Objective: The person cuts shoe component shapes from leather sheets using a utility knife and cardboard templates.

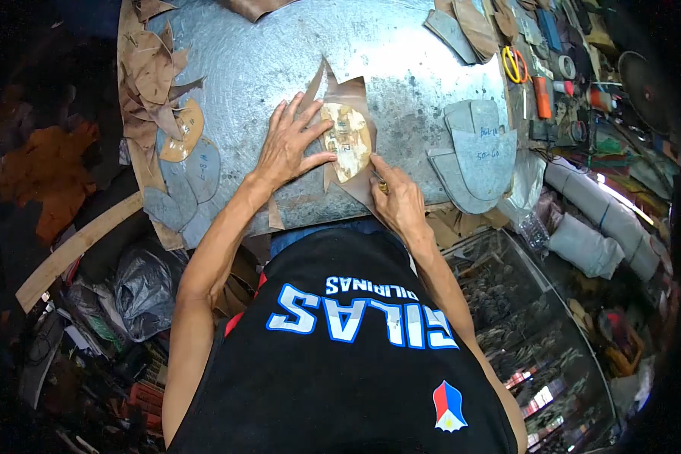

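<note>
In the middle of the grey metal surface (280, 60), the left hand (284, 147) lies palm down with its fingers (291, 110) spread wide and flat, gripping nothing. The fingertips and thumb press on a pale, worn oval template (348, 140), which sits on top of a jagged brown leather piece (352, 94). The left wrist is straight, and the bare forearm runs back toward the near edge at a slant.

Just to the near right of the template, the right hand (399, 204) is curled tight, its fingers closed around a small tool (383, 185). The forefinger is stretched along the tool and points at the template's near right edge. The tip of the tool is too small to make out. The right hand's heel rests at the near edge of the surface, the wrist is bent inward, and the elbow is tucked close to the black jersey.

Brown leather scraps (155, 76) are heaped along the left side. A stack of grey patterns (477, 159) lies to the right, well apart from the hands, and yellow-handled scissors (514, 64) lie at the far right
</note>
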Demonstrator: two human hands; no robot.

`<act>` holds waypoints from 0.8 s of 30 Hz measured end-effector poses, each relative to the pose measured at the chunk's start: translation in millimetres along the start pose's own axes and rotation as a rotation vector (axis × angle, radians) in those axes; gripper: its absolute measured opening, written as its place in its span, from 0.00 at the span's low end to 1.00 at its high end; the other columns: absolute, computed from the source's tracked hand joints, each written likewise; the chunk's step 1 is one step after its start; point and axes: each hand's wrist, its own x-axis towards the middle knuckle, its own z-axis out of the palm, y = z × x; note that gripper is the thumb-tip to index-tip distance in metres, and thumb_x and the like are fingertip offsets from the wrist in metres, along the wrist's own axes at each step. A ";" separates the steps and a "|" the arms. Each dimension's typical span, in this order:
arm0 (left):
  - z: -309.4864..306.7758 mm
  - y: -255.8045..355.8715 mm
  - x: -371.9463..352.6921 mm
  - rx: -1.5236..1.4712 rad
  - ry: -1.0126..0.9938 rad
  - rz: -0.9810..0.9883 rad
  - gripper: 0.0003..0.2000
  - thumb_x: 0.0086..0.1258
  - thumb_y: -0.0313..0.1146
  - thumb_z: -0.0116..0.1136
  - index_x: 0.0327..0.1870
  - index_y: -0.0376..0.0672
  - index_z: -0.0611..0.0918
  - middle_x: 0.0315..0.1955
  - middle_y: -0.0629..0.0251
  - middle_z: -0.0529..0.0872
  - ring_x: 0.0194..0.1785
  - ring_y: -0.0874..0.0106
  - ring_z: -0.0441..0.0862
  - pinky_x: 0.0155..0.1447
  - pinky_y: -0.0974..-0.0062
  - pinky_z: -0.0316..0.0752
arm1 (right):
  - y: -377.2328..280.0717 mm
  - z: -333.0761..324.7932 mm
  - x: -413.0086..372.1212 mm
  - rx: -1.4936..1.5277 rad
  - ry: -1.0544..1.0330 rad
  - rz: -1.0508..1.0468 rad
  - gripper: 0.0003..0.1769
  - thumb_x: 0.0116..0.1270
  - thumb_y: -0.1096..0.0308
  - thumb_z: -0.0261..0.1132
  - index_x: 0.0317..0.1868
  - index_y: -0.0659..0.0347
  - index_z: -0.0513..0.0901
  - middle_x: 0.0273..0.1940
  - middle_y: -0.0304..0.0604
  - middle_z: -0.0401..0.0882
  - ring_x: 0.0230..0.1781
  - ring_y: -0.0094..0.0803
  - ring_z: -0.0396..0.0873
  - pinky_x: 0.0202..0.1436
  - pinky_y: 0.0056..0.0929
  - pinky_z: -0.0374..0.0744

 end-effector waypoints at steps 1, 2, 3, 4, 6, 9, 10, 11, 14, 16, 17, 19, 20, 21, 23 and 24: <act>-0.5 0.0 -0.6 -0.008 -0.009 -0.005 0.30 0.56 0.56 0.71 0.59 0.54 0.83 0.73 0.61 0.68 0.78 0.50 0.55 0.80 0.44 0.48 | -0.5 -0.8 0.8 -0.028 -0.009 -0.023 0.25 0.67 0.67 0.64 0.65 0.55 0.77 0.35 0.57 0.80 0.31 0.56 0.82 0.37 0.51 0.81; -1.2 -0.9 -1.0 -0.008 -0.011 -0.006 0.30 0.56 0.56 0.71 0.59 0.54 0.83 0.73 0.61 0.68 0.78 0.50 0.55 0.80 0.44 0.48 | -1.9 -2.6 0.7 -0.058 -0.017 -0.043 0.24 0.69 0.65 0.64 0.65 0.57 0.76 0.35 0.57 0.82 0.29 0.54 0.83 0.35 0.50 0.82; -0.8 -1.4 -0.6 -0.002 -0.008 -0.004 0.30 0.56 0.57 0.71 0.59 0.54 0.83 0.73 0.61 0.68 0.78 0.50 0.55 0.79 0.44 0.48 | -2.9 -6.7 1.4 -0.059 -0.017 -0.036 0.24 0.69 0.65 0.64 0.65 0.57 0.76 0.35 0.57 0.82 0.29 0.54 0.83 0.35 0.50 0.82; 0.2 -1.2 -0.9 0.001 -0.006 0.000 0.30 0.56 0.57 0.71 0.59 0.54 0.83 0.73 0.61 0.67 0.78 0.50 0.55 0.79 0.44 0.48 | -8.8 -16.6 5.8 0.028 -0.089 0.066 0.23 0.71 0.63 0.63 0.64 0.59 0.75 0.36 0.56 0.83 0.27 0.52 0.83 0.32 0.50 0.82; -1.9 1.7 -0.8 0.006 -0.014 0.010 0.29 0.58 0.57 0.70 0.59 0.54 0.83 0.72 0.59 0.68 0.78 0.49 0.55 0.79 0.43 0.48 | -19.8 -41.7 16.8 0.100 -0.199 0.265 0.24 0.74 0.57 0.61 0.62 0.63 0.73 0.38 0.55 0.86 0.21 0.48 0.84 0.24 0.51 0.83; -10.7 15.4 3.1 0.102 -0.001 0.003 0.25 0.60 0.54 0.69 0.55 0.50 0.85 0.69 0.54 0.69 0.78 0.47 0.54 0.78 0.42 0.48 | -25.6 -73.6 17.3 0.036 -0.166 0.362 0.21 0.73 0.65 0.60 0.62 0.64 0.73 0.40 0.59 0.84 0.28 0.54 0.85 0.30 0.53 0.83; -13.6 18.6 5.4 0.094 0.001 0.010 0.25 0.60 0.54 0.69 0.55 0.50 0.85 0.69 0.54 0.69 0.78 0.47 0.54 0.78 0.42 0.48 | -19.8 -78.2 12.5 -0.124 -0.073 0.133 0.20 0.72 0.68 0.59 0.62 0.63 0.73 0.41 0.61 0.83 0.32 0.56 0.84 0.34 0.54 0.83; -15.7 20.5 7.9 0.128 -0.049 0.080 0.23 0.61 0.52 0.68 0.53 0.48 0.86 0.68 0.53 0.70 0.77 0.49 0.56 0.79 0.43 0.49 | -17.7 -79.9 7.9 -0.284 0.018 -0.098 0.19 0.71 0.72 0.58 0.61 0.63 0.73 0.43 0.63 0.81 0.37 0.59 0.84 0.39 0.54 0.82; -22.7 24.2 28.3 0.193 -0.283 0.235 0.20 0.64 0.50 0.66 0.48 0.45 0.87 0.64 0.51 0.75 0.74 0.54 0.63 0.77 0.45 0.54 | -41.4 -82.7 -2.0 -0.286 -0.289 0.023 0.22 0.68 0.73 0.60 0.62 0.60 0.75 0.50 0.61 0.78 0.49 0.62 0.79 0.49 0.51 0.77; -37.4 27.1 59.3 0.228 -0.477 0.318 0.19 0.66 0.50 0.64 0.46 0.44 0.87 0.61 0.50 0.78 0.72 0.55 0.68 0.75 0.46 0.59 | -54.5 -61.6 -3.3 -0.268 -0.332 -0.011 0.23 0.69 0.72 0.61 0.64 0.59 0.74 0.48 0.59 0.79 0.47 0.61 0.79 0.48 0.51 0.78; -52.8 32.4 84.3 0.120 -0.712 0.179 0.23 0.67 0.56 0.61 0.48 0.44 0.87 0.63 0.46 0.76 0.69 0.54 0.72 0.73 0.45 0.62 | -66.0 -48.0 1.0 -0.202 -0.280 -0.070 0.22 0.68 0.73 0.61 0.63 0.60 0.75 0.47 0.60 0.80 0.47 0.61 0.80 0.48 0.52 0.78; -37.3 21.8 129.4 -0.049 -0.995 0.034 0.34 0.67 0.67 0.53 0.56 0.43 0.83 0.68 0.44 0.71 0.68 0.51 0.74 0.70 0.43 0.65 | -78.9 -20.2 18.0 -0.142 -0.228 -0.134 0.21 0.68 0.73 0.61 0.62 0.61 0.75 0.46 0.61 0.80 0.46 0.62 0.80 0.47 0.52 0.78; -21.6 15.9 144.6 -0.109 -1.051 0.029 0.40 0.67 0.72 0.48 0.64 0.43 0.80 0.71 0.45 0.68 0.70 0.49 0.72 0.68 0.42 0.67 | -75.0 -0.9 32.6 -0.094 -0.107 -0.144 0.18 0.68 0.71 0.61 0.58 0.63 0.78 0.43 0.63 0.81 0.45 0.63 0.80 0.47 0.52 0.79; -30.5 26.8 153.1 -0.115 -1.145 -0.095 0.44 0.65 0.75 0.46 0.69 0.43 0.74 0.72 0.46 0.66 0.73 0.49 0.68 0.71 0.43 0.63 | -71.5 15.6 46.4 -0.043 0.013 -0.156 0.16 0.68 0.70 0.61 0.55 0.65 0.80 0.41 0.65 0.81 0.44 0.64 0.81 0.46 0.53 0.79; -39.5 40.9 162.6 -0.123 -1.235 -0.222 0.49 0.64 0.78 0.43 0.74 0.44 0.69 0.74 0.48 0.64 0.76 0.49 0.63 0.74 0.44 0.59 | -69.6 37.3 67.6 -0.097 0.073 -0.096 0.15 0.68 0.68 0.61 0.51 0.66 0.82 0.39 0.68 0.81 0.42 0.65 0.81 0.46 0.53 0.79; -37.8 44.1 165.0 -0.133 -1.265 -0.218 0.52 0.59 0.80 0.46 0.74 0.42 0.69 0.72 0.45 0.66 0.75 0.50 0.64 0.73 0.49 0.61 | -68.2 44.6 76.5 -0.148 0.137 -0.032 0.14 0.67 0.67 0.60 0.47 0.68 0.83 0.37 0.71 0.81 0.41 0.66 0.81 0.46 0.54 0.79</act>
